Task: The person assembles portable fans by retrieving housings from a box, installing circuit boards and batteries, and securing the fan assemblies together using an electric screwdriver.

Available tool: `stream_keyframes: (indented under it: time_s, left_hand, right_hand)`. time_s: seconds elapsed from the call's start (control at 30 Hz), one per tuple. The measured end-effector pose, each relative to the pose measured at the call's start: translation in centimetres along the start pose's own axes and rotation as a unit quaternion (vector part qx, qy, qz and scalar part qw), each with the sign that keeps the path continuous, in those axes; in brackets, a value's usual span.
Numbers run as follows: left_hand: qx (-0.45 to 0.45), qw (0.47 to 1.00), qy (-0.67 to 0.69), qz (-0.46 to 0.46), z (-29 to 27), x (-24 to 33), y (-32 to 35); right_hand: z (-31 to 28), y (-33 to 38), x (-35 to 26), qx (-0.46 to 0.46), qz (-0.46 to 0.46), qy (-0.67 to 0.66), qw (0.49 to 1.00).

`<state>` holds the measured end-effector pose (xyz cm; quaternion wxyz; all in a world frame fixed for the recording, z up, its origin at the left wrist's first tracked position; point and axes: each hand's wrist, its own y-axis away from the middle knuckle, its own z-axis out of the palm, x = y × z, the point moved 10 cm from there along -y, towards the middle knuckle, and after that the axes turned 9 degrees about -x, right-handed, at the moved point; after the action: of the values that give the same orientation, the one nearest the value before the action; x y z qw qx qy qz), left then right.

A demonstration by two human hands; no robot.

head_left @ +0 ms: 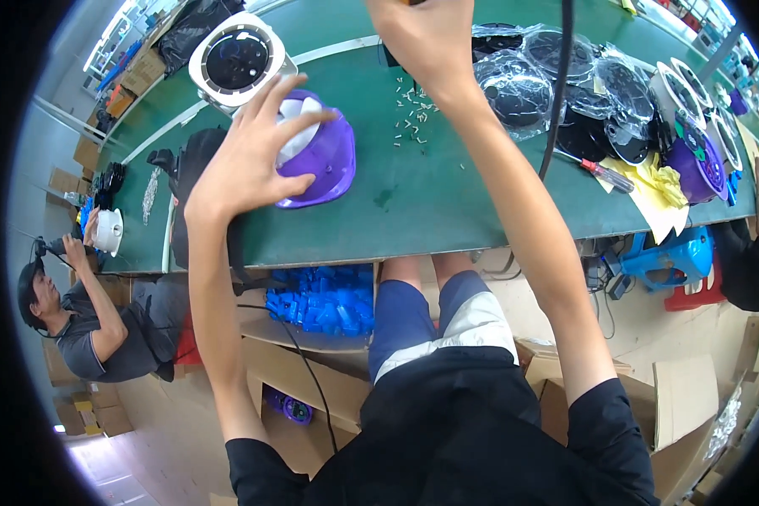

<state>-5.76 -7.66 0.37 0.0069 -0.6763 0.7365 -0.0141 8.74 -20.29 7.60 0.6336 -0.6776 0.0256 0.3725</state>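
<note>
My left hand (246,156) rests spread over a purple dome-shaped housing (325,160) with a white part inside, pressing it on the green table (413,202). Raised at the top edge, my right hand (426,38) has its fingers closed around something cut off by the frame; a black cable (558,76) hangs down beside it. Small white screws (411,114) lie scattered between the two hands. A white square unit with a round black face (238,61) sits just behind the purple housing.
Black round parts in clear bags (557,80) and white-rimmed units (683,88) lie at the right with a red-handled screwdriver (605,175) and yellow cloth (659,190). A bin of blue parts (320,299) sits under the table. A seated co-worker (84,320) works at left.
</note>
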Motion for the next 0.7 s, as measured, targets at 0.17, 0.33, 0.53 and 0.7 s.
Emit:
stream_keyframes:
  time_s: [0.17,0.33,0.53,0.7]
  left_hand:
    - [-0.015,0.999,-0.031,0.038,0.5,2.7,-0.6]
    - [-0.028,0.992,-0.095,0.074,0.5,4.9,-1.4]
    - [-0.078,0.964,-0.238,0.086,2.5,5.9,-1.7]
    - [-0.096,0.930,-0.344,0.087,3.8,5.7,-1.4]
  right_hand:
    - [-0.2,1.5,1.9,0.001,0.015,-0.037,0.999]
    - [-0.1,2.9,4.1,0.016,0.013,-0.028,0.999]
    - [0.3,2.8,4.0,-0.020,0.024,-0.039,0.999]
    - [0.7,3.3,3.6,-0.027,0.048,-0.109,0.992]
